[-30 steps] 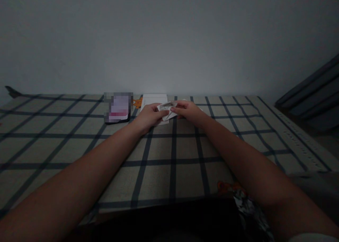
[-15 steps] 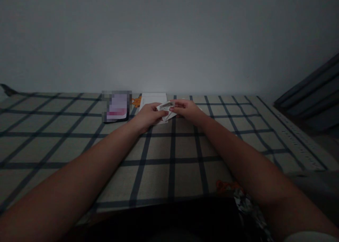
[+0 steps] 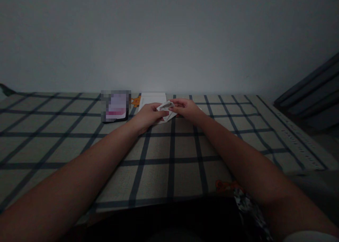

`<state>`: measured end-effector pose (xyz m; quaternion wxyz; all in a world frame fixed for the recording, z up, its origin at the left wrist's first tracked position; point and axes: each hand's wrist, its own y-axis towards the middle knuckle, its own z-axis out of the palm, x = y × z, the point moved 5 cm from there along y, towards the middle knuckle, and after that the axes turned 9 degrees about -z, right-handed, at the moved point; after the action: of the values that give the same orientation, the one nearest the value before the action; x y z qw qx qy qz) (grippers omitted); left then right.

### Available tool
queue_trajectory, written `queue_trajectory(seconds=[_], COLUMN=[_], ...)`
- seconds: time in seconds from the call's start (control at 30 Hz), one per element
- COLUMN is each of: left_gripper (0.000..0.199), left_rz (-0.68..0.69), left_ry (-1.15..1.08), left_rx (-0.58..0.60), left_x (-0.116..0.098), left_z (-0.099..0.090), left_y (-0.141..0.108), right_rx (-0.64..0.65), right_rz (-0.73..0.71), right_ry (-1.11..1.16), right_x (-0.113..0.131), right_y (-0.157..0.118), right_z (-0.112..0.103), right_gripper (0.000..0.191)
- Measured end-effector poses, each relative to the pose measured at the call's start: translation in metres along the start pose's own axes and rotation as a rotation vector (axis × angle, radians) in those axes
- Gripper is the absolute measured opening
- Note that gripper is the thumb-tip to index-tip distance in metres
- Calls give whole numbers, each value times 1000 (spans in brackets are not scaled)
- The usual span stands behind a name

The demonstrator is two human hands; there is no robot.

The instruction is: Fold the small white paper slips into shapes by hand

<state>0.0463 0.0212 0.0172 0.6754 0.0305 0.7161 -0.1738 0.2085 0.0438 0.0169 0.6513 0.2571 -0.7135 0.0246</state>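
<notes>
A small folded piece of white paper [image 3: 169, 115] is held between both hands above the checked cloth. My left hand [image 3: 150, 115] grips its left side, with the thumb lying on the paper. On the right, my right hand [image 3: 184, 107] pinches the upper right part with thumb and fingers. The paper has creased, raised flaps with an opening near the top. Behind my left hand lies a white sheet or pad [image 3: 153, 97], its lower part hidden by the hand.
A phone-like device with a lit, blurred screen [image 3: 116, 106] lies to the left, beside an orange object [image 3: 136, 101]. Another orange item [image 3: 225, 186] sits near the front edge. A wall rises behind the checked cloth [image 3: 185, 150]; dark folded fabric [image 3: 315, 90] stands at right.
The paper has tilted slightly and its upper flap stands more open between the fingers. Both hands keep their hold and have barely moved.
</notes>
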Motion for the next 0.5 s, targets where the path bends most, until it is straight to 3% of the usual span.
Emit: queue_trajectory(seconds=[0.37, 0.5], left_gripper=[18, 20], left_rz=[25, 3], left_ry=[-124, -72], left_rx=[-46, -58], left_x=[9, 12], left_z=[-4, -6], left_y=[9, 11], right_rx=[-24, -9], right_rz=[-32, -26], right_ry=[5, 26], right_x=[-4, -6], right_y=[2, 3], right_z=[-1, 0], right_gripper=[41, 42])
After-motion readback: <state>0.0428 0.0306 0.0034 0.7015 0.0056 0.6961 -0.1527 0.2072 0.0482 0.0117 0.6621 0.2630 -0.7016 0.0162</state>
